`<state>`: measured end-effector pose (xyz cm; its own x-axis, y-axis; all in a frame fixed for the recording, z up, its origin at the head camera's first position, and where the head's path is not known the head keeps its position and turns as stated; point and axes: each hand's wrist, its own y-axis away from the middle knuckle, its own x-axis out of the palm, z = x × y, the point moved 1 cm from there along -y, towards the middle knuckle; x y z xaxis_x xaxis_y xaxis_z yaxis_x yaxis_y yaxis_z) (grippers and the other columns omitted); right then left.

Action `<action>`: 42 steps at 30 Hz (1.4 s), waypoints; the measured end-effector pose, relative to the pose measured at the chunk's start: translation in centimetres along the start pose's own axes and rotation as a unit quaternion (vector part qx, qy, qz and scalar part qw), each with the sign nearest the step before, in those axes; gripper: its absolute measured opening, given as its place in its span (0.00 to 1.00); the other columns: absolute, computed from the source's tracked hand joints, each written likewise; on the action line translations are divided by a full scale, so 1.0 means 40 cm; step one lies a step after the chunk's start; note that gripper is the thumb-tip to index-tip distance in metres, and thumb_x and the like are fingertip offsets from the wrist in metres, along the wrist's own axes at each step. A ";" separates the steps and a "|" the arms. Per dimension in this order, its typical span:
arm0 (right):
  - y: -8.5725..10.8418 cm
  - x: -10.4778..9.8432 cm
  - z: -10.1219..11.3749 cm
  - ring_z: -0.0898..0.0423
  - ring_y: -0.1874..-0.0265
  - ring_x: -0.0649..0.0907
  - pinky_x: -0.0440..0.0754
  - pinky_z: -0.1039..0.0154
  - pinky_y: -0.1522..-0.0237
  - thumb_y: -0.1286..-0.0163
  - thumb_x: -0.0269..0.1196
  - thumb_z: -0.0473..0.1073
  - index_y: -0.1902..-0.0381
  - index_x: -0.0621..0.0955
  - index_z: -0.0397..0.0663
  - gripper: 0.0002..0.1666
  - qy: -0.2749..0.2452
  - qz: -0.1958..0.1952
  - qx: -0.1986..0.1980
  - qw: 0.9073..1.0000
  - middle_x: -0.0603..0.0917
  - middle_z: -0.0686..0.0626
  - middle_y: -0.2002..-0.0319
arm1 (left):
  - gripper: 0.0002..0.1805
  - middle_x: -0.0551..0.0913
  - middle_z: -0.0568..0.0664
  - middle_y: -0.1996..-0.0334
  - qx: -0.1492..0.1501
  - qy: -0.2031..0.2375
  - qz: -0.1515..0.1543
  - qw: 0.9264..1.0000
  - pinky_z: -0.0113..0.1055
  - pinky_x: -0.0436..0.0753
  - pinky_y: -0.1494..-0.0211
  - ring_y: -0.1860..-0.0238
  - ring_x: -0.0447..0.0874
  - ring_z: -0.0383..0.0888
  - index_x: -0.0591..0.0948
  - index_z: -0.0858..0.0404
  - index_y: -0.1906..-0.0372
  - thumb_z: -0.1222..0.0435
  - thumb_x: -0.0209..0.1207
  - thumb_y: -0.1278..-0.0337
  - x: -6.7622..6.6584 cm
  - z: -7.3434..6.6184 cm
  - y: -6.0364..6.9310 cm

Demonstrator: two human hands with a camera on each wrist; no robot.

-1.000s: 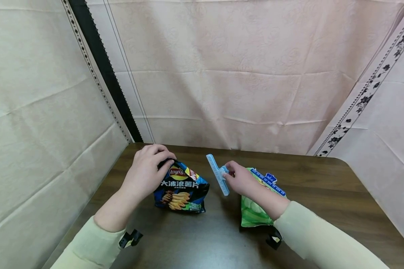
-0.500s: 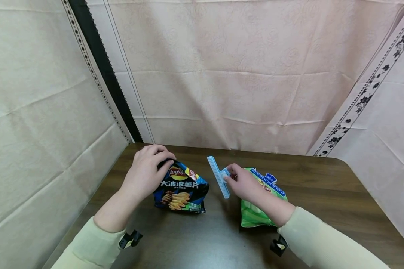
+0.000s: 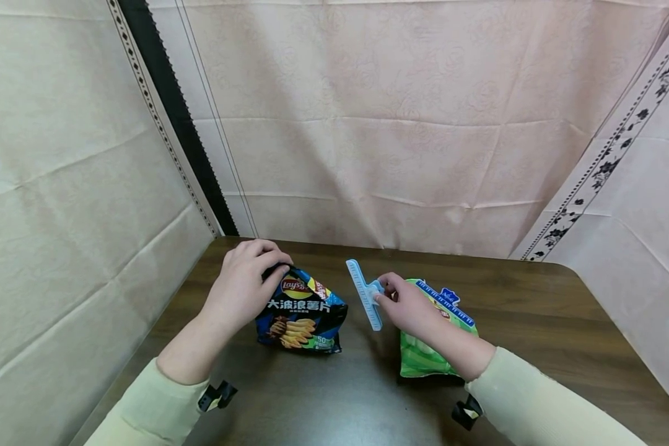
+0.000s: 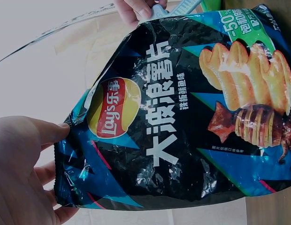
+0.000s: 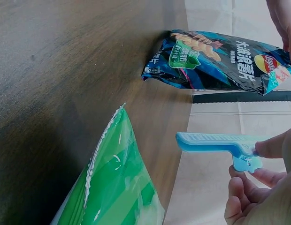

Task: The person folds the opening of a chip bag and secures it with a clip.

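Observation:
By its top edge, my left hand (image 3: 249, 279) pinches a black and blue Lay's chip bag (image 3: 298, 316) that stands on the table. In the left wrist view, the thumb (image 4: 54, 132) presses the front of the bag's top corner. Between thumb and fingers, my right hand (image 3: 409, 303) holds a light blue bag clip (image 3: 365, 295) by its handle, apart from the black bag. The right wrist view shows the clip (image 5: 216, 143) held in the air. Below my right forearm stands a green chip bag (image 3: 420, 354), partly hidden, with a dark blue clip (image 3: 443, 301) across its top.
The brown wooden table (image 3: 323, 396) carries both bags. A pale cloth (image 3: 396, 124) hangs behind it, with more cloth at the left and right sides. Each wrist wears a small black camera mount (image 3: 217, 396).
My right hand, with the light blue clip, has shifted slightly right and toward me. My left hand keeps the black chip bag where it was.

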<state>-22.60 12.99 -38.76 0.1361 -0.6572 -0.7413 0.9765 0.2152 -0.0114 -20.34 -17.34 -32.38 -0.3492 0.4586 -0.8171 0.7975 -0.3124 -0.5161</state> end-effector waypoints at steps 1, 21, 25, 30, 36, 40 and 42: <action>0.001 -0.001 0.000 0.50 0.63 0.76 0.77 0.62 0.68 0.28 0.62 0.47 0.41 0.76 0.50 0.20 0.002 0.000 -0.002 1.000 0.80 0.46 0.56 | 0.06 0.80 0.48 0.52 0.000 0.000 0.000 1.000 0.59 0.67 0.41 0.45 0.73 0.54 0.87 0.51 0.57 0.60 0.62 0.34 0.000 0.000 0.000; 0.033 -0.010 -0.002 0.55 0.70 0.76 0.72 0.61 0.78 0.29 0.64 0.48 0.40 0.79 0.54 0.21 0.046 0.002 -0.046 0.998 0.83 0.50 0.54 | 0.06 0.80 0.48 0.52 0.004 -0.003 -0.005 1.000 0.59 0.67 0.40 0.45 0.74 0.54 0.87 0.51 0.57 0.60 0.62 0.34 -0.003 -0.006 -0.002; 0.046 -0.015 0.002 0.55 0.65 0.77 0.75 0.61 0.72 0.29 0.64 0.48 0.40 0.80 0.54 0.21 0.057 0.003 -0.064 0.996 0.84 0.52 0.54 | 0.05 0.80 0.48 0.52 0.002 -0.001 -0.006 1.000 0.59 0.67 0.40 0.46 0.74 0.54 0.87 0.51 0.57 0.60 0.62 0.34 -0.004 -0.008 0.000; 0.065 -0.018 0.007 0.55 0.58 0.80 0.82 0.56 0.57 0.29 0.64 0.47 0.40 0.80 0.53 0.21 0.074 0.001 -0.103 0.992 0.84 0.55 0.54 | 0.05 0.80 0.48 0.52 0.002 -0.001 -0.008 1.000 0.59 0.67 0.40 0.46 0.74 0.54 0.87 0.51 0.57 0.60 0.62 0.34 -0.003 -0.007 0.000; 0.078 -0.020 0.016 0.54 0.57 0.80 0.81 0.56 0.54 0.30 0.65 0.48 0.42 0.82 0.54 0.20 0.093 0.001 -0.129 0.987 0.83 0.57 0.57 | 0.05 0.80 0.48 0.53 -0.001 -0.001 -0.007 1.000 0.59 0.66 0.39 0.47 0.75 0.53 0.87 0.51 0.57 0.60 0.62 0.34 -0.002 -0.005 0.000; 0.080 -0.022 0.021 0.55 0.60 0.79 0.80 0.58 0.57 0.30 0.66 0.48 0.42 0.82 0.54 0.20 0.101 0.005 -0.128 0.987 0.83 0.58 0.59 | 0.06 0.81 0.48 0.53 -0.002 -0.004 -0.003 1.000 0.58 0.67 0.39 0.49 0.78 0.52 0.87 0.51 0.57 0.60 0.62 0.34 -0.003 -0.005 -0.001; 0.080 -0.022 0.023 0.55 0.61 0.79 0.80 0.59 0.58 0.31 0.66 0.48 0.42 0.82 0.53 0.20 0.107 0.009 -0.128 0.986 0.82 0.58 0.60 | 0.06 0.81 0.48 0.53 -0.004 -0.005 0.001 1.000 0.58 0.67 0.38 0.49 0.78 0.52 0.87 0.51 0.57 0.59 0.62 0.34 -0.003 -0.005 -0.001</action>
<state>-19.46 13.59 -37.54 0.0877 -0.4899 -0.8674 0.8962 0.4189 -0.1459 -20.24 -17.20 -32.22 -0.3525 0.4501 -0.8205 0.8016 -0.3072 -0.5129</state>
